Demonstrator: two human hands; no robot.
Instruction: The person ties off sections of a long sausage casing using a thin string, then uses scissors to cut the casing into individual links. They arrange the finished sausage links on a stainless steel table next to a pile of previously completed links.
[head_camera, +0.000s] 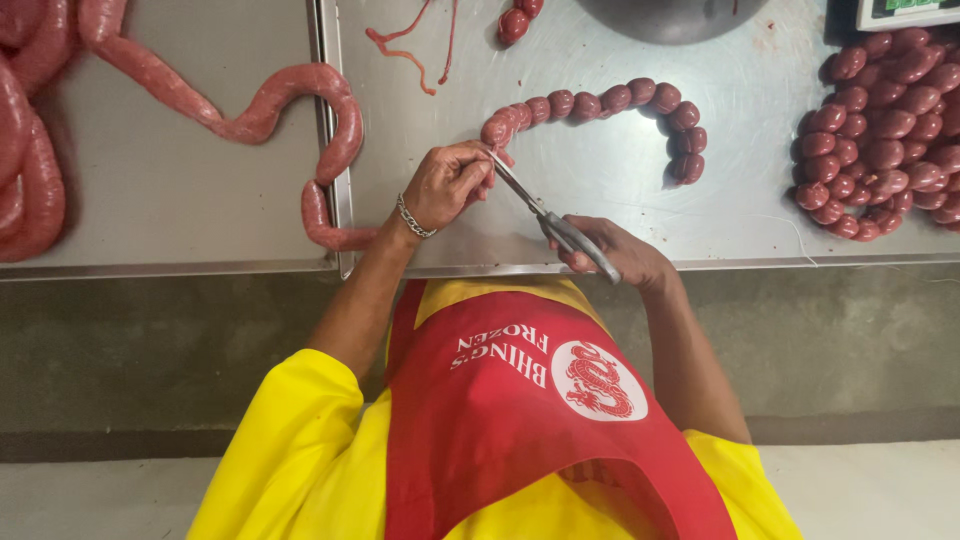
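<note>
Both hands raised: left hand (448, 185) pinching sausage chain (610, 110), right hand (620, 255) gripping scissors (545, 218).

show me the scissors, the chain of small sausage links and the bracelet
scissors (560, 230), head view, on the metal just above the handles
chain of small sausage links (615, 98), head view, on a link at the top of the curve
bracelet (414, 219), head view, on the chain at the left wrist

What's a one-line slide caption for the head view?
Left hand pinches the end of a linked sausage chain while right hand holds scissors to it on a steel table.
</note>
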